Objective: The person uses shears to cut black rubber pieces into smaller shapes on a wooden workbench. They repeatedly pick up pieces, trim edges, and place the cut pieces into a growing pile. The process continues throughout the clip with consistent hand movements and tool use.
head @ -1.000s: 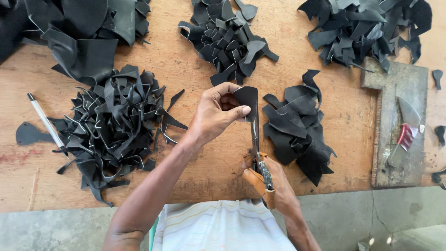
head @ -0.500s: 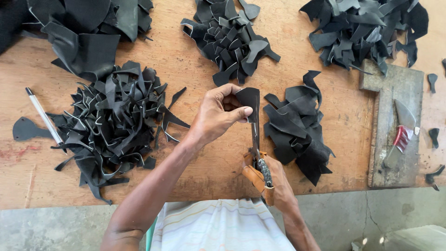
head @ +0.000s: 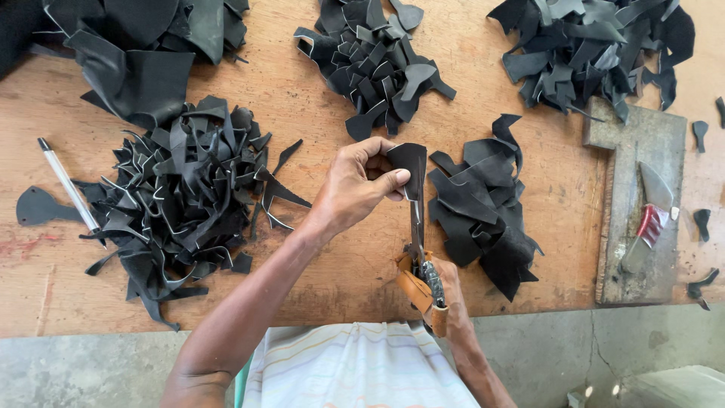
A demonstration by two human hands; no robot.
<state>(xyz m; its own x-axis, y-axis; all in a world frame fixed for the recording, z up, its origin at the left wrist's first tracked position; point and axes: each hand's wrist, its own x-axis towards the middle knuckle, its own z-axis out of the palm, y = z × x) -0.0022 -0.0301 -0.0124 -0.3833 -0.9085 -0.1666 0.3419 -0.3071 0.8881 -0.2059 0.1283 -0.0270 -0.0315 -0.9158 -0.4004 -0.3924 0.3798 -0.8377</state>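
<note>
The left hand pinched a black leather piece in its grip above the desk. The right hand clasped scissors, blades meeting the piece's lower edge. The piece looked dark, matte, curved.

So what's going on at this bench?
A person sits at a wooden table trimming black material. The left hand pinches a small black piece, while the right hand works scissors whose blades meet the piece's lower edge. Heaps of black offcuts lie around: a tangled pile of strips to the left and a stack of cut pieces to the right. A white pen lies at far left.
</note>
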